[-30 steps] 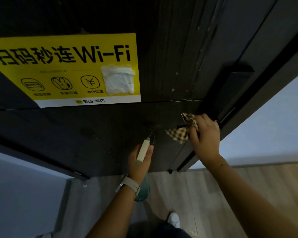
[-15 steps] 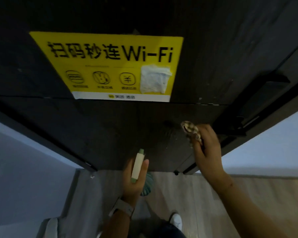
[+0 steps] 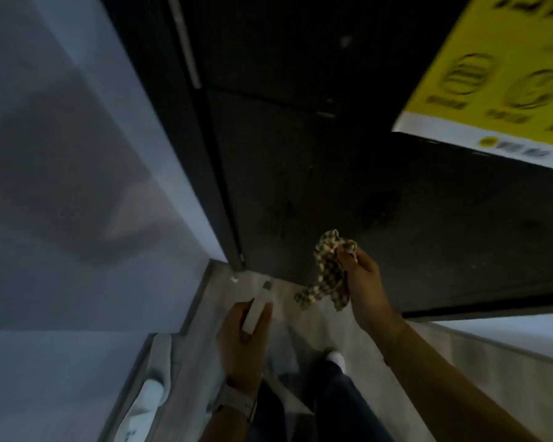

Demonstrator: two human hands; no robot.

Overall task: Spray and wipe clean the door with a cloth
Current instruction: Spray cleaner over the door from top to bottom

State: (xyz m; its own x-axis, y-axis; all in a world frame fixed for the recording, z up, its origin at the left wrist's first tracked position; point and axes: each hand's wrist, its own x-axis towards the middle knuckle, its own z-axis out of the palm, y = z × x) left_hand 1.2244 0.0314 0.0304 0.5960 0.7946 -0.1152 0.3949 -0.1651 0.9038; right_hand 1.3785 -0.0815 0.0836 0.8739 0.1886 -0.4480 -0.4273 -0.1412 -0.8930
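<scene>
While the right hand (image 3: pixel 361 282) grips the checked cloth (image 3: pixel 328 272) in a bunch, fingers curled round its upper end, the loose tail hangs down just in front of the lower part of the dark door (image 3: pixel 348 186) — whether fabric touches the panel, I cannot tell through the blur. The left hand (image 3: pixel 241 339) is wrapped round a slim pale spray bottle (image 3: pixel 257 309), nozzle pointing far toward the door's bottom corner, thumb lying along its side.

For a good pass here, I would judge it best to mist the low panel lightly, then spread the cloth flat under the palm instead of wadded — a bunched rag only drags a narrow streak. Long overlapping strokes, working down to the bottom edge, and keeping clear of the yellow sticker (image 3: pixel 498 78) at the far right, whose paper would likely lift if soaked.

The door looks matte, faintly grained and flecked with pale specks. The cloth is soft, thin, crumpled; the bottle smooth and cylindrical. The floor (image 3: pixel 300 330) below is pale wood-look.
</scene>
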